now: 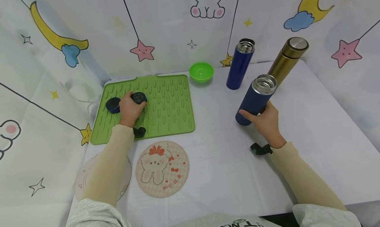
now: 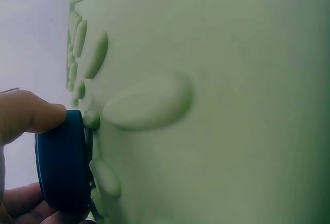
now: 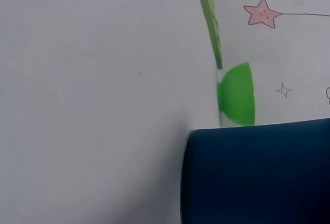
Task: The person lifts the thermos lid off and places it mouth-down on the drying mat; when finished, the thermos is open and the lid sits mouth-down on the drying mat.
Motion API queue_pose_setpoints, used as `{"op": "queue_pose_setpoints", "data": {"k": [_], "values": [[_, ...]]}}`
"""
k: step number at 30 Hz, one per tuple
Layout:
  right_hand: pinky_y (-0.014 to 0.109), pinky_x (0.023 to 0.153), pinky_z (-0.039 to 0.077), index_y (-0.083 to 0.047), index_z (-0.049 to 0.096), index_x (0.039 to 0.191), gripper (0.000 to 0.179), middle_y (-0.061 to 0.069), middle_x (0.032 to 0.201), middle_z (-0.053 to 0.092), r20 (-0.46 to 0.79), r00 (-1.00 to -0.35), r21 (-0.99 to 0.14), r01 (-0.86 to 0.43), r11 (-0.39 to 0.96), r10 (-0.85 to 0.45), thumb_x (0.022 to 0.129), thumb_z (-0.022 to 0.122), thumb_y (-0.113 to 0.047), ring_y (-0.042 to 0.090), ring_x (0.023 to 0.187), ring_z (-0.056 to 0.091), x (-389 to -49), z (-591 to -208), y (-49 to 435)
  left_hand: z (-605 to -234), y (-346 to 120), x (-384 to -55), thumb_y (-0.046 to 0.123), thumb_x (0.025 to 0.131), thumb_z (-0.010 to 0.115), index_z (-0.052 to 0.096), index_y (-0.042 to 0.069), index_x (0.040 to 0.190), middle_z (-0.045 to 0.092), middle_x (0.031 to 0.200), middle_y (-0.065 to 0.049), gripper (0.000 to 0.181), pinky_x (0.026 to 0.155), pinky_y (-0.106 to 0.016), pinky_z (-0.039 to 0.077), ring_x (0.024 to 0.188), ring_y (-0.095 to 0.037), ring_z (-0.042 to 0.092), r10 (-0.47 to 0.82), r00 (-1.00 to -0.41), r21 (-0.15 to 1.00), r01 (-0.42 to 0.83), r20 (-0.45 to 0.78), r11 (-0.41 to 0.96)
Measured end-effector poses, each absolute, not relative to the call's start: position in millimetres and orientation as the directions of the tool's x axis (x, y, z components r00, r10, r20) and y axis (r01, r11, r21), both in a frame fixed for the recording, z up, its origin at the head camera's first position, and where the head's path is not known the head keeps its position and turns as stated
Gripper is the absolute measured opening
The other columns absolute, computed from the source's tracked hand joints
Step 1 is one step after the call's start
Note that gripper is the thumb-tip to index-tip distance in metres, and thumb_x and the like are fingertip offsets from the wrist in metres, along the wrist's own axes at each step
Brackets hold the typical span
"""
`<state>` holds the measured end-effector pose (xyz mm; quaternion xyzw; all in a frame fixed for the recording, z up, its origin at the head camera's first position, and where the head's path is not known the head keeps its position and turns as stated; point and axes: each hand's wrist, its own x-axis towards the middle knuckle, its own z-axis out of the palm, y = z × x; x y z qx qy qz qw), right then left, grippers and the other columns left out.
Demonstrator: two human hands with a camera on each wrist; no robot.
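My left hand (image 1: 129,111) pinches a round dark-blue bottle lid (image 1: 139,98) over the green ridged mat (image 1: 169,105). In the left wrist view, thumb and fingers hold the lid (image 2: 63,162) by its sides, close against the mat's ridges. A second dark lid (image 1: 113,105) lies on the mat, just left of that hand. My right hand (image 1: 266,121) grips a lidless dark-blue thermos bottle (image 1: 253,100), its steel mouth facing up. Only the bottle's lower part (image 3: 258,175) shows in the right wrist view, with the fingers hidden. Whether its base touches the table cannot be told.
Behind the held bottle stand another lidless blue thermos (image 1: 240,64) and a gold one (image 1: 286,62) with its cap on. A bright green bowl (image 1: 201,72) sits beside the mat's back corner. Two round printed pads (image 1: 162,169) lie near the front, one partly under the left forearm.
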<state>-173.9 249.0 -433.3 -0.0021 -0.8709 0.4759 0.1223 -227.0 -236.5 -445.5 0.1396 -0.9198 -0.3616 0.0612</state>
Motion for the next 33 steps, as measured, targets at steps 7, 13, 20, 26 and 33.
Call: {"op": "queue_pose_setpoints", "data": {"k": [7, 13, 20, 26, 33], "values": [[0.014, 0.092, 0.051, -0.008, 0.054, 0.144, 0.078, 0.014, 0.139, 0.067, 0.173, -0.975, -0.841, -0.072, 0.536, 0.141, 0.081, 0.090, -0.036, 0.032, 0.123, 0.067, -187, -435, 254, -446, -234, -229, 0.023, 0.098, 0.069, 0.029, 0.000, 0.162, 0.042, 0.160, -0.029, 0.079, 0.115, -0.061, 0.046, 0.144, -0.048, 0.046, -0.299, -0.954, 0.676, -0.211, 0.015, 0.706], [0.012, 0.091, 0.049, -0.007, 0.054, 0.143, 0.078, 0.014, 0.139, 0.066, 0.160, -0.976, -0.853, -0.062, 0.518, 0.146, 0.081, 0.090, -0.036, 0.029, 0.122, 0.067, -192, -436, 254, -446, -234, -230, 0.023, 0.098, 0.069, 0.029, -0.001, 0.162, 0.042, 0.159, -0.030, 0.079, 0.115, -0.062, 0.046, 0.143, -0.049, 0.045, -0.293, -0.956, 0.670, -0.209, 0.013, 0.712], [0.037, 0.108, 0.054, -0.010, 0.049, 0.149, 0.082, 0.013, 0.143, 0.062, 0.117, -0.989, -0.846, -0.054, 0.531, 0.087, 0.083, 0.089, -0.039, 0.026, 0.127, 0.063, -189, -436, 262, -448, -235, -227, 0.024, 0.098, 0.069, 0.026, 0.000, 0.163, 0.038, 0.163, -0.028, 0.082, 0.118, -0.061, 0.042, 0.147, -0.047, 0.042, -0.296, -0.955, 0.688, -0.195, 0.029, 0.699], [0.020, 0.109, 0.052, -0.012, 0.053, 0.149, 0.070, -0.001, 0.137, 0.064, 0.239, -0.967, -0.900, -0.186, 0.394, 0.091, 0.087, 0.086, -0.016, 0.004, 0.122, 0.062, -181, -437, 284, -440, -228, -205, 0.026, 0.098, 0.072, 0.033, 0.002, 0.161, 0.040, 0.164, -0.021, 0.077, 0.125, -0.057, 0.035, 0.153, -0.041, 0.037, -0.242, -0.950, 0.748, -0.015, 0.195, 0.663], [0.009, 0.097, 0.052, -0.005, 0.061, 0.141, 0.054, -0.002, 0.125, 0.071, 0.333, -0.908, -0.933, -0.277, 0.231, 0.256, 0.091, 0.080, -0.008, 0.010, 0.116, 0.067, -186, -438, 321, -428, -206, -153, 0.023, 0.098, 0.073, 0.041, 0.005, 0.158, 0.047, 0.161, -0.018, 0.070, 0.125, -0.048, 0.039, 0.151, -0.036, 0.044, -0.024, -0.974, 0.811, 0.175, 0.226, 0.558]]}}
